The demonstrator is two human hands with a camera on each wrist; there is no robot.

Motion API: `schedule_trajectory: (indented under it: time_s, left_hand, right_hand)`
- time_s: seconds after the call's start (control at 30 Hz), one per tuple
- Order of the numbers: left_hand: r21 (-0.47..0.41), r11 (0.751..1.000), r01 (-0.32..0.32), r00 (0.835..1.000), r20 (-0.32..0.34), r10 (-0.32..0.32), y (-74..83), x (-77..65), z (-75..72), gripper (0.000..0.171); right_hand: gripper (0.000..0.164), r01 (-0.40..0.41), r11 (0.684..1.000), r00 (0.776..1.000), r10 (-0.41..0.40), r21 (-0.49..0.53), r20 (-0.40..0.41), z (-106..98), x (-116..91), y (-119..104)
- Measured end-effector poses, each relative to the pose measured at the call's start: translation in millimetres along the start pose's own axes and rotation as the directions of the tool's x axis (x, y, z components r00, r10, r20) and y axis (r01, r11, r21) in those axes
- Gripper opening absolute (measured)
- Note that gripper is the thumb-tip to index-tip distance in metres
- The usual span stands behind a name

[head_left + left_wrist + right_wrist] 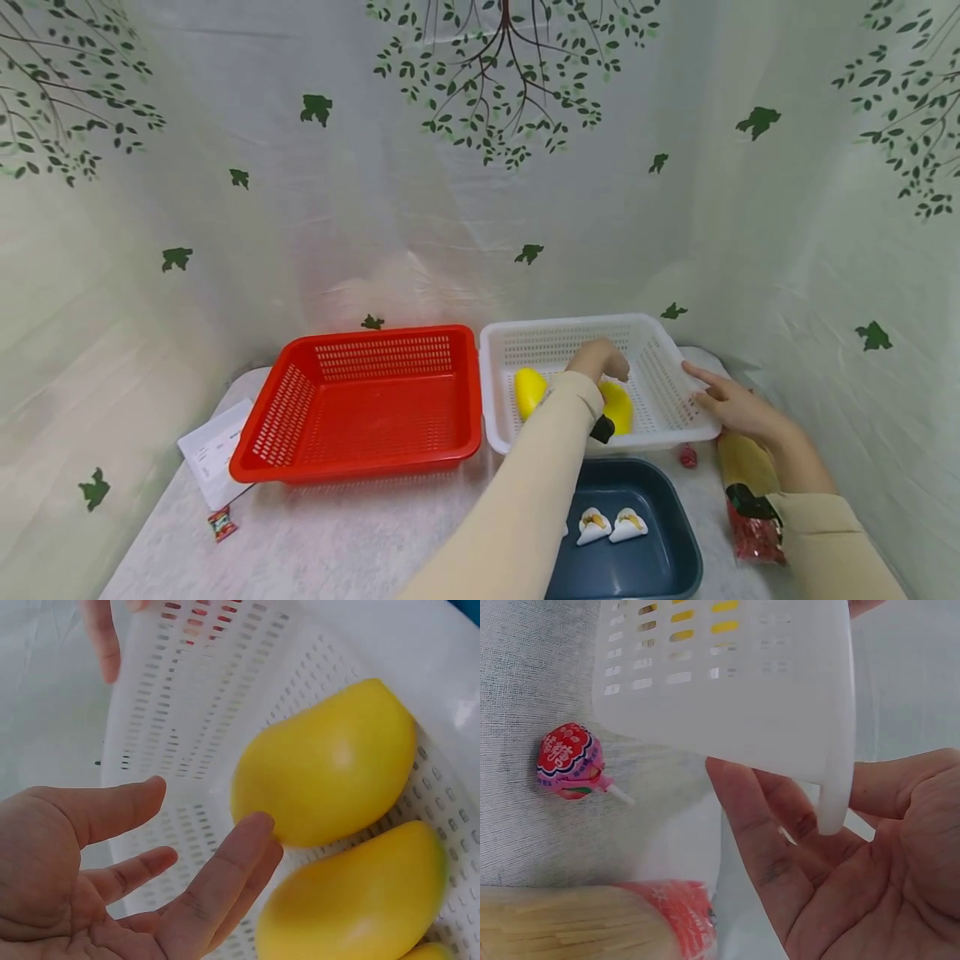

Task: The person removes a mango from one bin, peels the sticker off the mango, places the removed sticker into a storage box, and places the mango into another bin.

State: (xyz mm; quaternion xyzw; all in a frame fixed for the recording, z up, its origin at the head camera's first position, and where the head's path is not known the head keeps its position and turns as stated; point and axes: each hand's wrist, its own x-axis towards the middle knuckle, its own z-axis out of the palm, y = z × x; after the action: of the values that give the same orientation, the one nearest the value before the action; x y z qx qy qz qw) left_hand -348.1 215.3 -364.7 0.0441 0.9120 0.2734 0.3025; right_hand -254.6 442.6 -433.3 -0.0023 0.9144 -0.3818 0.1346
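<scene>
A white plastic basket with slotted walls holds yellow mangoes. One mango lies left of my forearm, another mango just below my left hand. In the left wrist view that hand's fingers are extended, their tips at the near end of a mango; whether they touch it I cannot tell. A second mango lies beside it. My right hand holds the basket's right rim, thumb on one side and fingers under the other.
A red basket stands left of the white one. A dark blue tray in front bears white folded pieces with yellow filling. A lollipop and a noodle packet lie at right, paper and a small wrapped packet at left.
</scene>
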Motion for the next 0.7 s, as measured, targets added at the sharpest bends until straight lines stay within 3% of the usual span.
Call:
schedule_trajectory:
  time_s: [0.17, 0.33, 0.47, 0.6, 0.7]
  left_hand:
    - [-0.053, 0.997, -0.057, 0.998, 0.023, 0.058, -5.8, 1.3, -9.3, 0.044]
    - [-0.033, 0.978, -0.207, 0.978, 0.008, 0.207, -17.3, -1.5, -23.5, 0.048]
    - [0.084, 0.934, -0.347, 0.936, -0.023, 0.350, -25.9, -6.7, -35.9, 0.047]
    - [0.282, 0.853, -0.440, 0.878, -0.066, 0.474, -39.0, -14.9, -44.3, 0.048]
    - [0.357, 0.797, -0.487, 0.832, -0.088, 0.548, -59.3, -24.3, -49.9, 0.051]
  right_hand:
    - [0.067, -0.007, 0.999, 1.000, 0.008, -0.054, 0.008, -2.7, 9.5, -2.0]
    - [0.063, 0.058, 0.982, 0.998, -0.058, -0.181, 0.004, -9.3, 13.6, -3.7]
    - [0.062, 0.115, 0.952, 0.990, -0.133, -0.285, -0.047, -15.1, 9.1, -4.2]
    - [0.059, 0.164, 0.914, 0.972, -0.214, -0.371, -0.097, -16.3, 1.5, -8.8]
    - [0.060, 0.182, 0.889, 0.960, -0.252, -0.420, -0.119, -12.3, -5.3, -19.6]
